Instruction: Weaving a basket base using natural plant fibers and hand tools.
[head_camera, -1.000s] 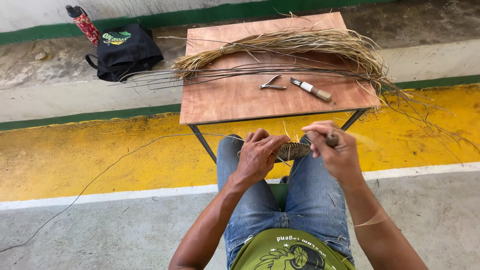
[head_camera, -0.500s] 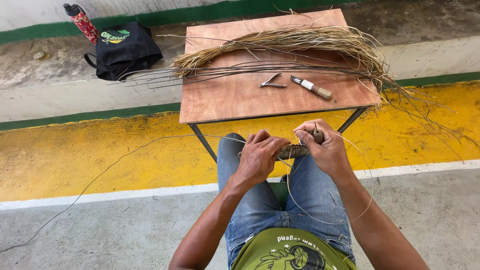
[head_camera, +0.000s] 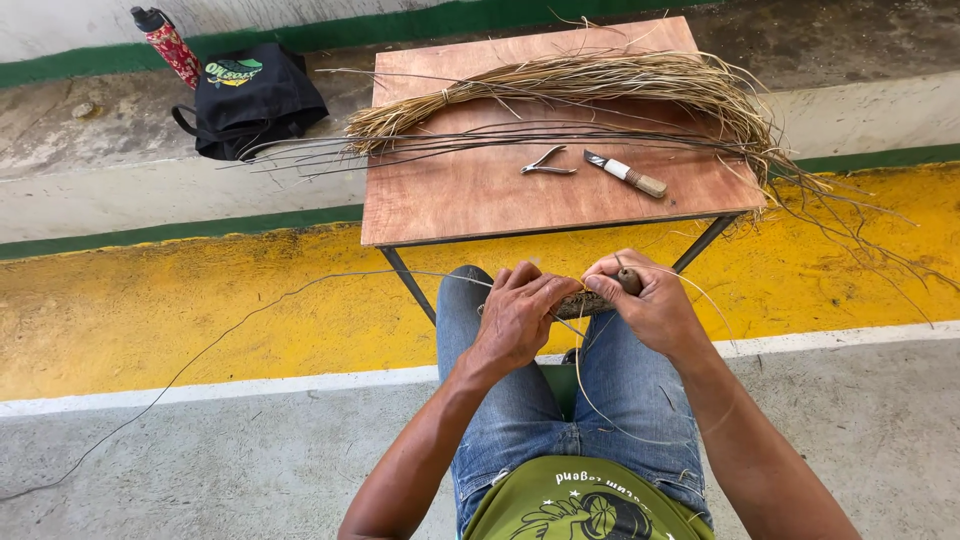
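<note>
Over my knees, my left hand (head_camera: 520, 315) and my right hand (head_camera: 645, 303) both grip a short bundle of dry straw (head_camera: 583, 303) held level between them. My right hand also holds a small wooden-handled tool (head_camera: 627, 280) against the bundle's end. A thin strand (head_camera: 600, 400) loops from the bundle down over my blue jeans. Another long thin strand (head_camera: 250, 320) trails left across the floor. Just beyond my hands stands a small wooden table (head_camera: 470, 195) with a large sheaf of straw (head_camera: 600, 85) on it.
Small pliers (head_camera: 545, 163) and a knife with a white and wooden handle (head_camera: 627, 174) lie on the table, with dark thin rods (head_camera: 420, 145) across it. A black bag (head_camera: 245, 95) and a red patterned bottle (head_camera: 168, 45) sit on the concrete ledge at back left.
My right hand has come down and inward to the bundle's end, and the thin strand now hangs in a loop over my right thigh. My left hand stays on the bundle.
</note>
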